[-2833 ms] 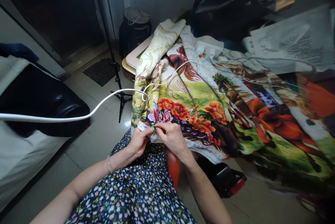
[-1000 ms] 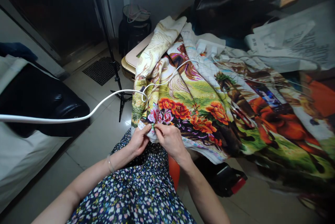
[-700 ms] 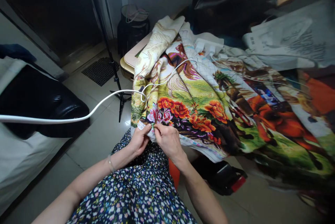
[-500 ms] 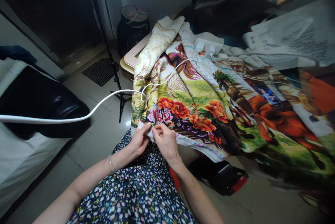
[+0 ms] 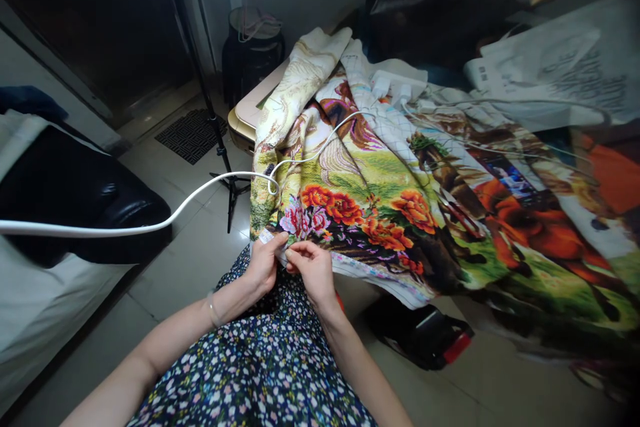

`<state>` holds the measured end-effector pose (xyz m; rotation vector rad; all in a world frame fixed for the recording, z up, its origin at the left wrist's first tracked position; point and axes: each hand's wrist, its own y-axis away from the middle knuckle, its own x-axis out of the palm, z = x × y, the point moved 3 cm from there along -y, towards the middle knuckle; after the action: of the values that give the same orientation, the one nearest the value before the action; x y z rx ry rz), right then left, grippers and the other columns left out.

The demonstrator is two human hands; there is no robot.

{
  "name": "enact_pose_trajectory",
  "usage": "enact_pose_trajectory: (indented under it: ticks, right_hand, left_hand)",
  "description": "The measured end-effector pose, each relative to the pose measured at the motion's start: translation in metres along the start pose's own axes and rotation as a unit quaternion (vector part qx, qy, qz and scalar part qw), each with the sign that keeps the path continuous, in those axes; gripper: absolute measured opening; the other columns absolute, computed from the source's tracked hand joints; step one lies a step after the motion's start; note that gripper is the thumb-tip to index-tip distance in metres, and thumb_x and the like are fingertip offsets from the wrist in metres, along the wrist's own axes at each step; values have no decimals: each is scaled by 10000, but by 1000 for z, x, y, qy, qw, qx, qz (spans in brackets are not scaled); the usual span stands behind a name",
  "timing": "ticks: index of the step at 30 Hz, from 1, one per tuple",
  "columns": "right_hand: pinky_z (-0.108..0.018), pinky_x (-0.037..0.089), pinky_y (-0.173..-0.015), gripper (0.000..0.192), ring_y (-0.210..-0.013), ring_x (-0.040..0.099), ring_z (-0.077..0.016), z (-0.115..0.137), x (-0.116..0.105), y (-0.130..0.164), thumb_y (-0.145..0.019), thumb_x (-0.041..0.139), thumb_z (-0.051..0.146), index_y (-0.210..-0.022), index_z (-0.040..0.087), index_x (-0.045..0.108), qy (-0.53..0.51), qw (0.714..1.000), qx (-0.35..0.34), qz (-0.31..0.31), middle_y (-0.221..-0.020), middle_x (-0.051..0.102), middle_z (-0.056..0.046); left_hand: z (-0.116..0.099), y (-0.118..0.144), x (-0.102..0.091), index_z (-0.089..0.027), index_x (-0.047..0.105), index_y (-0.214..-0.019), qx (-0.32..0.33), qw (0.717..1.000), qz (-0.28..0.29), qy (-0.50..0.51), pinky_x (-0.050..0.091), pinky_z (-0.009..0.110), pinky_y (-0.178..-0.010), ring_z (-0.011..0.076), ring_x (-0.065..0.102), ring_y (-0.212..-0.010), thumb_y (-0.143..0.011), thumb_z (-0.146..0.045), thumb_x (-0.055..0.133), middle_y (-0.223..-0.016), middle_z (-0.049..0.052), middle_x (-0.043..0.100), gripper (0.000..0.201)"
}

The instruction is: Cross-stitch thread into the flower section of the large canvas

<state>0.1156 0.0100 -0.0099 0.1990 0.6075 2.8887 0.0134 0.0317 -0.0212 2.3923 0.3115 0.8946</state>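
A large cross-stitch cloth (image 5: pixel 360 177) with flowers, horses and grass spreads over a table in front of me. My left hand (image 5: pixel 263 264) is closed on its near left corner, with the thumb on top of the white edge. Close beside it, my right hand (image 5: pixel 313 270) pinches thumb and forefinger together at the same edge. Whatever sits between those right fingertips is too small to make out. A white cable (image 5: pixel 220 177) runs in from the left and crosses the cloth above my hands.
A white power strip (image 5: pixel 397 84) with plugs lies on the cloth's far part. Scissors (image 5: pixel 460 214) and a phone (image 5: pixel 515 180) rest on it. A black tripod stand (image 5: pixel 220 140) rises at the left, near a black leather seat (image 5: pixel 85 194). White bags (image 5: pixel 550 74) are at the right.
My right hand has shifted slightly down and left along the cloth's edge, its pinched fingers now lower. My left hand still holds the corner, moved only a little.
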Motion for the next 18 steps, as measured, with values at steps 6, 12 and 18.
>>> enact_pose_trajectory:
  ticks: [6,12,18]
  right_hand:
    - [-243,470,-544,131,-545,550,-128,-1,1,3,-716,647,296,-722,165,644,89,991,-93,-22,-642,618,-2]
    - [-261,483,-619,138,-643,585,-154,-1,-1,6,-790,575,280,-767,166,649,184,968,-165,-38,-727,659,-32]
    - [-282,486,-672,139,-695,603,-167,2,0,8,-802,564,263,-775,174,666,225,950,-207,-60,-773,676,-46]
  left_hand:
    - [2,-2,0,-124,635,-726,12,1000,-11,-6,406,229,-574,98,530,-585,-548,-230,807,-654,-10,621,269]
    - [4,-4,-1,-125,649,-738,13,1000,-22,-6,422,241,-617,106,551,-599,-544,-212,795,-657,-3,638,258]
    - [2,-3,2,-128,641,-737,20,999,-26,-4,424,242,-624,108,549,-600,-540,-208,792,-661,-2,635,261]
